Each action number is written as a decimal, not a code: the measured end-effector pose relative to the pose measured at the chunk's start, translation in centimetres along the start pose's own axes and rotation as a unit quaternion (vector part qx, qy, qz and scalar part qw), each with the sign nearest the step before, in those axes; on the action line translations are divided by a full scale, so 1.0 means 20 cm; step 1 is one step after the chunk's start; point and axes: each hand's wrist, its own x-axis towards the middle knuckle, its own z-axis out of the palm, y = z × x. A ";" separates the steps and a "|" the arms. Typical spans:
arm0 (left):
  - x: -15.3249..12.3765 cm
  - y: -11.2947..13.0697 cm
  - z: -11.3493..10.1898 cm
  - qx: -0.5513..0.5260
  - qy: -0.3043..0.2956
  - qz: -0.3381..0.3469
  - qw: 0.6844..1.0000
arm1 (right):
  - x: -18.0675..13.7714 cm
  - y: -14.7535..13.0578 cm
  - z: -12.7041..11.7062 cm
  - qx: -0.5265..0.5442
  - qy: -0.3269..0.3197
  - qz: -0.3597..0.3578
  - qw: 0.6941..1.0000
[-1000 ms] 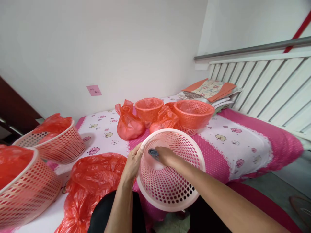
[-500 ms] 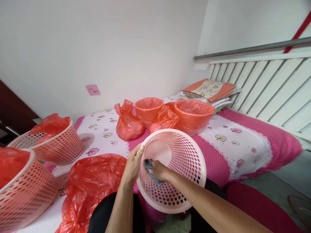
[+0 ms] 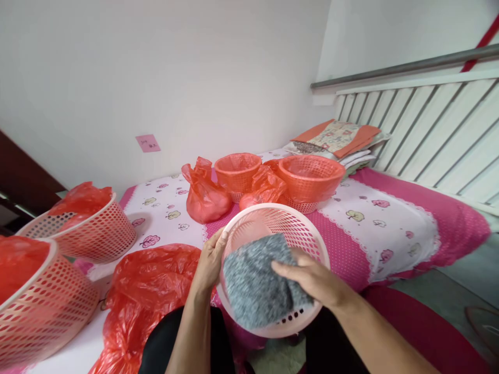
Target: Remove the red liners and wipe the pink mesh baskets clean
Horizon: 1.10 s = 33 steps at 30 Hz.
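Observation:
A pale pink plastic basket [image 3: 307, 231] with a perforated wall is tilted in front of me, its mouth facing up toward me. My left hand [image 3: 212, 257] grips its left rim, thumb on top and fingers around the outside. With thumb and fingers, my right hand [image 3: 312, 275] pinches a folded grey cloth [image 3: 257, 280] over the basket's mouth. The cloth hides much of the inside. Left of the basket lies a crumpled red plastic bag [image 3: 152, 285] on the bed sheet.
Two pink baskets [image 3: 101, 228] holding red bags stand at the left. Behind the held basket are a tied red bag [image 3: 206, 195] and two bag-covered baskets [image 3: 312, 179]. Folded bedding [image 3: 337, 137] lies by the white bed rail [image 3: 429, 135]. A dark red seat [image 3: 417, 332] is at lower right.
The grey cloth was bunched inside the basket against its left wall; now my right hand has raised it, spread into a folded pad over the mouth. My left hand keeps the rim.

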 end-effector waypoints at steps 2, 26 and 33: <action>0.00 -0.01 -0.01 -0.011 -0.004 -0.002 1.000 | -0.04 -0.04 -0.12 -0.083 0.107 -0.042 0.990; -0.03 -0.10 -0.13 -0.098 0.068 -0.010 0.993 | 0.12 0.35 -0.34 -0.389 0.393 -0.104 0.826; -0.02 -0.09 -0.06 -0.100 0.032 -0.012 0.994 | 0.03 0.35 -0.41 -0.320 0.363 -0.052 0.873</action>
